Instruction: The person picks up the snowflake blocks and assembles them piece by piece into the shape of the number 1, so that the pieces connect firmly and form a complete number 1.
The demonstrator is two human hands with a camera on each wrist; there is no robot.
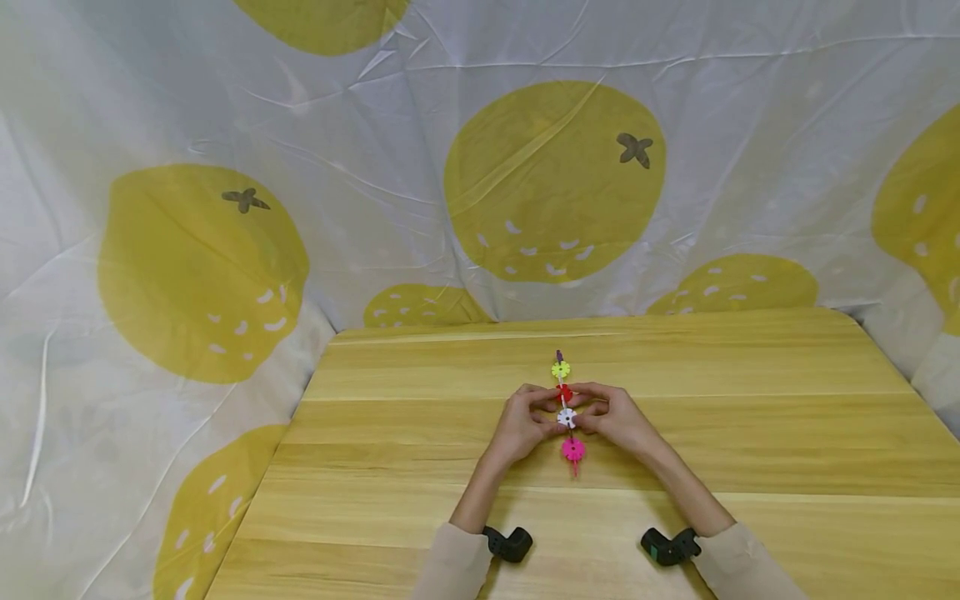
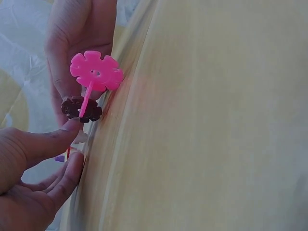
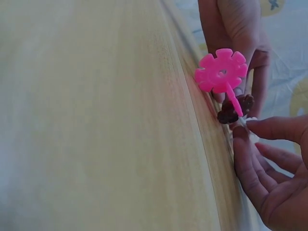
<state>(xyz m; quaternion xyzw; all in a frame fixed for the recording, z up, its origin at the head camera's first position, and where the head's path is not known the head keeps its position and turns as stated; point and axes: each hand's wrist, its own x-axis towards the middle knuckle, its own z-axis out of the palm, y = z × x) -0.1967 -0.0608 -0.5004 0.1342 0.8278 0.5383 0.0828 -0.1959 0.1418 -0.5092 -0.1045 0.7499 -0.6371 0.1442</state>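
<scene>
Several slotted, flower-shaped plastic discs are joined in a line running away from me in the head view. A pink disc (image 1: 573, 450) is nearest, then a brown disc (image 2: 81, 109) seen face-on in the wrist views, a white disc (image 1: 567, 418), a red disc (image 1: 564, 392), a yellow disc (image 1: 560, 369) and a purple disc (image 1: 558, 356) at the far end. My left hand (image 1: 521, 425) pinches the chain by the white disc from the left. From the right, my right hand (image 1: 617, 425) pinches it at the same disc. Fingers partly cover the red disc.
The chain is held above a wooden table (image 1: 360, 467). Behind the table hangs a pale cloth (image 1: 360, 208) with yellow fruit prints. Black wrist cameras (image 1: 512, 545) sit at both sleeve cuffs.
</scene>
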